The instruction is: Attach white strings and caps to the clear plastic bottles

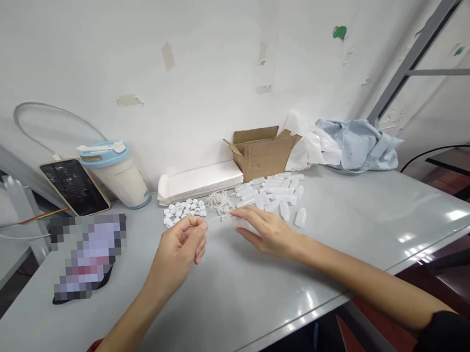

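My left hand hovers over the grey table with its fingers curled into a pinch; what it holds is too small to name. Just beyond it lies a heap of small white caps. My right hand lies low with fingers stretched toward a tangle of thin white pieces; a clear tube seems to sit under its fingers. Several translucent white tubes are spread behind and to the right of that hand.
A stack of flat white trays and an open cardboard box stand by the wall. A plastic bag and blue cloth lie further right. At the left are a lidded cup, a propped phone and a dark pouch.
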The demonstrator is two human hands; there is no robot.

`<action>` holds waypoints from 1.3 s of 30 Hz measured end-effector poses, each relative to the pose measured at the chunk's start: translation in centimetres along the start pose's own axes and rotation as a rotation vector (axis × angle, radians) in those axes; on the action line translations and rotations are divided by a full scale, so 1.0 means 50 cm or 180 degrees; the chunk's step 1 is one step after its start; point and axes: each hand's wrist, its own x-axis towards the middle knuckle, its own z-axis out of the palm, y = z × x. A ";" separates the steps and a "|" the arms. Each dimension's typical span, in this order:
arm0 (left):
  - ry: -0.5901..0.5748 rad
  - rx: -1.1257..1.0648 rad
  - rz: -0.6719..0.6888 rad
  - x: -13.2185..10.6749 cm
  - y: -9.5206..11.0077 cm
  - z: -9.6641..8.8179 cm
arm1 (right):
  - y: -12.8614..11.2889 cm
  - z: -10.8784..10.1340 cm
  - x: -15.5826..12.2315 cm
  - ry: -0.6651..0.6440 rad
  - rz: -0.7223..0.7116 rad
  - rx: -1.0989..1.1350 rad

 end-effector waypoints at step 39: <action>0.0879 0.2536 0.3210 -0.018 -0.053 0.045 | -0.041 0.003 0.007 -0.0241 0.2346 0.3972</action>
